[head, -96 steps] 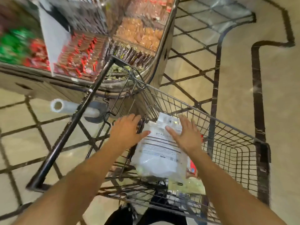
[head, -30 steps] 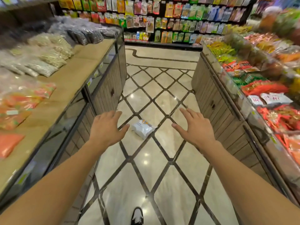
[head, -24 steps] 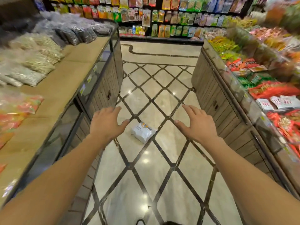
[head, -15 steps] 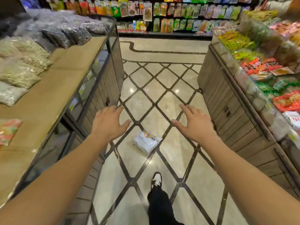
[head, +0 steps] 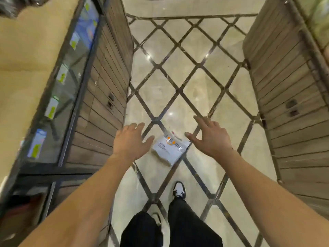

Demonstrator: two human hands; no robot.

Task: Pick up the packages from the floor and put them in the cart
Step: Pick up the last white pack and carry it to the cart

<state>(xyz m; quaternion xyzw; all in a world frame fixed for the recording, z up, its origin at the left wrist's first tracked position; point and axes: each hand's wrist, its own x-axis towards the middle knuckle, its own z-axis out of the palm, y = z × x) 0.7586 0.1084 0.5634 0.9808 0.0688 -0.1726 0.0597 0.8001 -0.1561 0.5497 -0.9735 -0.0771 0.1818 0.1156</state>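
— Where is the package (head: pixel 170 150)?

— Flat on the floor (head: pixel 201 81), in the aisle, lying across one of the dark lines of the diamond pattern. It is a white bag with an orange mark and some grey print near its upper edge; the print is too blurred to read.

— Is anyone holding it?

— No. Both hands are above it and nothing is in them. The left hand (head: pixel 130 142) is just to its left in the picture, palm down, fingers spread and loose, with the thumb pointing toward the bag's left corner. The right hand (head: pixel 211 138) is just to its right, also palm down with the fingers stretched forward and the thumb toward the bag's top right corner. The bag shows in the gap between the two thumbs. Whether either thumb touches it I cannot tell.

— And around that?

— Both bare forearms reach in from the bottom corners. Below the bag are the person's legs in black trousers (head: pixel 187 227), and a black and white shoe (head: pixel 179 190) set forward on the floor, near the bag. On the left stands a counter (head: pixel 108 82) with slatted wooden sides, a glass front carrying price tags and a tan top. Another slatted wooden counter (head: pixel 284 86) closes the aisle on the right.
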